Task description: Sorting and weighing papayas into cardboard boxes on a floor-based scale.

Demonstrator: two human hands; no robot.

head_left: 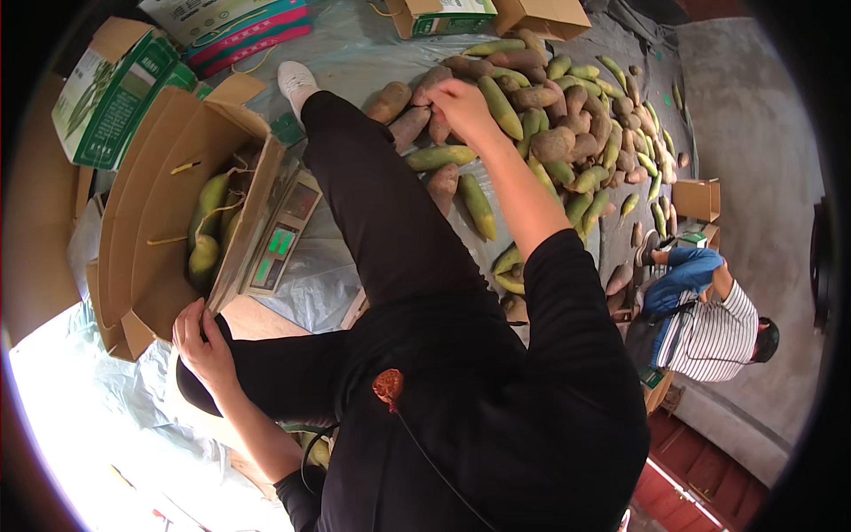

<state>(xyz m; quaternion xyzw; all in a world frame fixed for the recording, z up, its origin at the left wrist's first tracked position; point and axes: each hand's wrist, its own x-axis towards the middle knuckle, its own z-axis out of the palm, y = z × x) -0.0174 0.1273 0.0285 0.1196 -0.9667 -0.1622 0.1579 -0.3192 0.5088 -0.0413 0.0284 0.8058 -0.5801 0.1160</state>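
My right hand [458, 110] reaches into the near edge of a big heap of produce, its fingers closed at the end of a reddish-brown sweet potato [438, 129]. Other sweet potatoes [388, 102] and long green radishes [478, 206] lie around it. At the left, my left hand [205, 344] grips the lower corner of an open cardboard box [146, 191] between thumb and fingers. Inside that box are several green radishes [206, 232], with yellow cord at its walls. A scale [282, 241] with lit green displays is right beside the box.
Green printed cartons [115, 97] and a pink-and-teal carton [253, 40] stand at the upper left. More cartons [541, 16] sit behind the heap. Clear plastic sheeting [341, 53] covers the floor. At the right a person in a striped shirt [709, 337] sits beside a small box [697, 199].
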